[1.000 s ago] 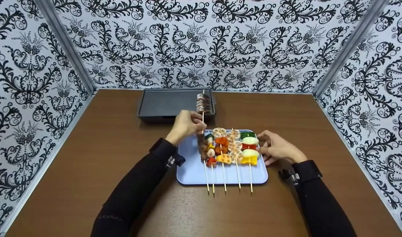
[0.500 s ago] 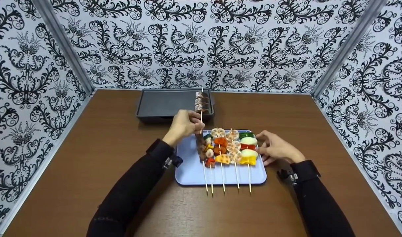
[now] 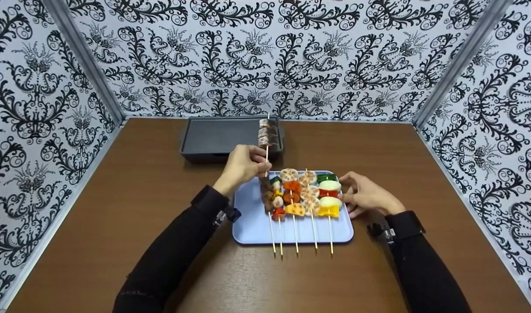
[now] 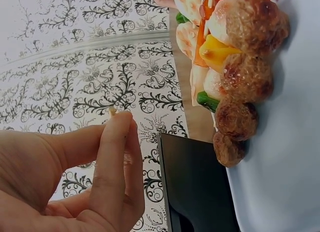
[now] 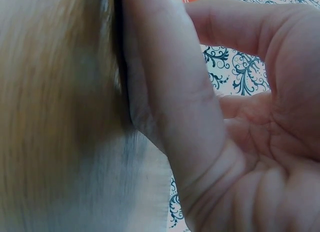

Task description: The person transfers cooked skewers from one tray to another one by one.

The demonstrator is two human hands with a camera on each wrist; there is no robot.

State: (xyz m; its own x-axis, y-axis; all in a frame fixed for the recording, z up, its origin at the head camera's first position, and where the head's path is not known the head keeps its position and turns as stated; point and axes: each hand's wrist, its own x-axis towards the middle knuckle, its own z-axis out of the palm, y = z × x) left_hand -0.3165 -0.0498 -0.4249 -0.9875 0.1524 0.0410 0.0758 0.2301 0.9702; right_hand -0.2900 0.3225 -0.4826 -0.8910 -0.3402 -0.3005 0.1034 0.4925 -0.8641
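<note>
My left hand [image 3: 244,164] pinches the bare stick of a skewer [image 3: 268,133] threaded with grey-brown chunks. It holds this skewer upright above the tray's far left corner, chunks uppermost, overlapping the griddle in the head view. The left wrist view shows thumb and fingers pressed together around the stick's end. On the pale blue tray [image 3: 253,229] lies a meatball skewer [image 4: 246,77], leftmost in a row of several. My right hand [image 3: 369,195] grips the tray's right rim beside a vegetable skewer [image 3: 330,194]; some of its fingertips are hidden there.
A dark grey rectangular griddle [image 3: 222,134] stands at the back of the brown wooden table [image 3: 130,204], left of centre. Lotus-root skewers [image 3: 309,191] lie mid-tray, their sticks jutting past the front rim. Patterned walls [image 3: 256,56] enclose the table's back and sides.
The held skewer has risen slightly in my left hand. My right hand stays at the tray's rim, and the skewers on the tray keep their places.
</note>
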